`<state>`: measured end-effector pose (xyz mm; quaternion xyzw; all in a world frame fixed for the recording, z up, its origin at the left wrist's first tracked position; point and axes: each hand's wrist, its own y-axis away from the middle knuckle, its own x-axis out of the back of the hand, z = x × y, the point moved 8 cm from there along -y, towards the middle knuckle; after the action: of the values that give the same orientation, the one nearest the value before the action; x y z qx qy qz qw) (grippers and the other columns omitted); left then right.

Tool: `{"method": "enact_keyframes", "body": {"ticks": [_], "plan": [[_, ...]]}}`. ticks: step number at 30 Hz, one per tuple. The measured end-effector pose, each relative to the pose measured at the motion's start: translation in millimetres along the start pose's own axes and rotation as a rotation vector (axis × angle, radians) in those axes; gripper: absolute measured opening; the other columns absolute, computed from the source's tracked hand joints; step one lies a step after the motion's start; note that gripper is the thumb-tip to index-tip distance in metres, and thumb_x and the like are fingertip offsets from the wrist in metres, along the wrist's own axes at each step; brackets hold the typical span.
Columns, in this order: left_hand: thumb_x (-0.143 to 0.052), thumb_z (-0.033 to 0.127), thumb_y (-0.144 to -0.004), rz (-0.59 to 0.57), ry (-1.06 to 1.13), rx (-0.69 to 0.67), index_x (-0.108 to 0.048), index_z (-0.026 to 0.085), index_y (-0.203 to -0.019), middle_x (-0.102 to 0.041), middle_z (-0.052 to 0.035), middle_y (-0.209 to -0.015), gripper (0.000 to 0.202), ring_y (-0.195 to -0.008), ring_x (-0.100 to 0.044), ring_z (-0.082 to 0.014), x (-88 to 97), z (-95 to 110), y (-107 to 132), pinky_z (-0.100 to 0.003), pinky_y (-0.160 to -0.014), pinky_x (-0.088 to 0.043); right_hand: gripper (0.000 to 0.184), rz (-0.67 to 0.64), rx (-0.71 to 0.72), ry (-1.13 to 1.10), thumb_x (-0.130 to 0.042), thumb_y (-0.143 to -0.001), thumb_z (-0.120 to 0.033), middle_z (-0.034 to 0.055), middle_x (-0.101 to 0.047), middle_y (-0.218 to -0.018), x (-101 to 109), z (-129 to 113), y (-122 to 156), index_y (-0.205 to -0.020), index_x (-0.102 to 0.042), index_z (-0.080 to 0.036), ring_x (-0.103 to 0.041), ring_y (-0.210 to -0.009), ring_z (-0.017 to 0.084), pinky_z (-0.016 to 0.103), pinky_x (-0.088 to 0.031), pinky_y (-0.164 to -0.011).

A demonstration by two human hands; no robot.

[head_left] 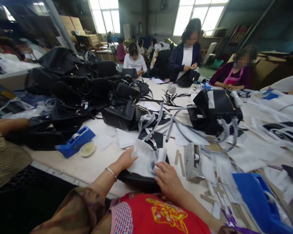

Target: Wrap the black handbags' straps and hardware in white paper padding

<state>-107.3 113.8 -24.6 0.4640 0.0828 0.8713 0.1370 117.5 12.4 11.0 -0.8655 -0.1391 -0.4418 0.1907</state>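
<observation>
In front of me on the table lies a black handbag (pixel 139 179), partly covered by a white sheet (pixel 143 156) of thin wrapping. My left hand (pixel 126 159), with a bangle on its wrist, is closed at the sheet's left edge, thumb on top. On the other side my right hand (pixel 169 177) lies with fingers stretched over the bag's right part. Its fingertips touch a clear plastic-wrapped piece (pixel 152 165) on the sheet. Plastic-wrapped straps (pixel 158 118) reach away behind the bag. What lies under the sheet is hidden.
A blue tape dispenser (pixel 75 141) and a small round dish (pixel 87 149) stand left; a grey tape dispenser (pixel 193 162) stands right. Black bags (pixel 70 81) pile up at back left, another bag (pixel 215 110) at right. Several people work around the table; one person's arm (pixel 9 125) reaches in left.
</observation>
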Motion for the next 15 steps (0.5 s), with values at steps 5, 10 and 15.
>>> {"method": "enact_keyframes", "body": {"ticks": [5,10,15], "plan": [[-0.056,0.033,-0.083,-0.017,-0.008,0.047,-0.032,0.006,-0.149,-0.049,-0.0252,-0.138,0.075,-0.128,-0.049,-0.0352,-14.7,-12,-4,-0.043,-0.109,-0.035,0.024,-0.023,-0.127,-0.053,-0.056,-0.089,-0.030,0.0108,-0.067,-0.117,1,5,-41,-0.106,-0.072,-0.023,-0.055,-0.113,0.031,0.051,-0.040,-0.102],[-0.058,0.039,-0.078,-0.066,0.012,0.037,-0.036,0.010,-0.148,-0.054,-0.0232,-0.128,0.080,-0.118,-0.055,-0.0377,-15.8,-19,-13,-0.044,-0.101,-0.040,0.027,0.207,-0.565,-0.627,-0.061,-0.083,-0.036,0.0108,-0.067,-0.112,14,76,-122,-0.103,-0.068,-0.021,-0.060,-0.105,0.026,0.041,-0.048,-0.092],[-0.059,0.040,-0.076,-0.104,-0.013,0.049,-0.035,0.006,-0.149,-0.052,-0.0270,-0.129,0.085,-0.113,-0.057,-0.0397,-18.6,-18,-19,-0.045,-0.099,-0.042,0.018,0.239,-0.913,-1.167,-0.063,-0.079,-0.035,0.0070,-0.063,-0.085,-29,135,-205,-0.086,-0.057,-0.019,-0.062,-0.079,0.018,0.032,-0.053,-0.071]]}}
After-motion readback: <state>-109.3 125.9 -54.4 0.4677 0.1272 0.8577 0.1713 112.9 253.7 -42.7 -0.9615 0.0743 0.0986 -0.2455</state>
